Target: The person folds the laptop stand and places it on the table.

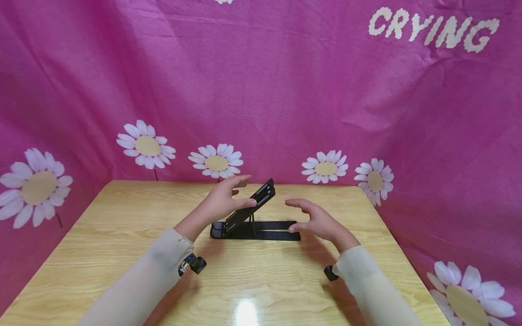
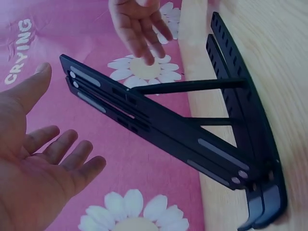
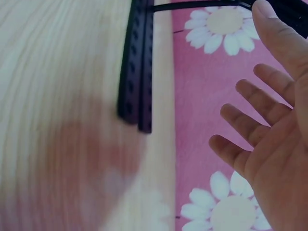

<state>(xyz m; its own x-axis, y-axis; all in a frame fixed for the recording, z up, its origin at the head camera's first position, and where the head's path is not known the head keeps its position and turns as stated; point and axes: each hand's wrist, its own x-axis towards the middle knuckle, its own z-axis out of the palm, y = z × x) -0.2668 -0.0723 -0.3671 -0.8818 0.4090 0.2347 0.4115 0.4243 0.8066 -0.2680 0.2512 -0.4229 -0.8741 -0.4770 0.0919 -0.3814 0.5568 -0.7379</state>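
A black folding laptop stand [image 1: 271,235] is set up on the table, its base flat and its upper arms [image 2: 159,126] tilted up toward the right in the head view. Two thin struts [image 2: 187,86] prop those arms above the slotted base [image 3: 130,72]. Beside the raised part is my left hand [image 1: 220,200], fingers loosely spread; the left wrist view shows a gap between it [image 2: 41,166] and the stand. Around the free right end of the base hovers my right hand [image 1: 321,221], its palm turned inward and fingers apart [image 3: 276,137], holding nothing.
The stand is near the middle of a light wooden table [image 1: 122,253]. Behind and along both sides hangs a pink cloth [image 1: 261,90] with white daisies and lettering. Small black wrist cameras [image 1: 198,265] sit at both cuffs.
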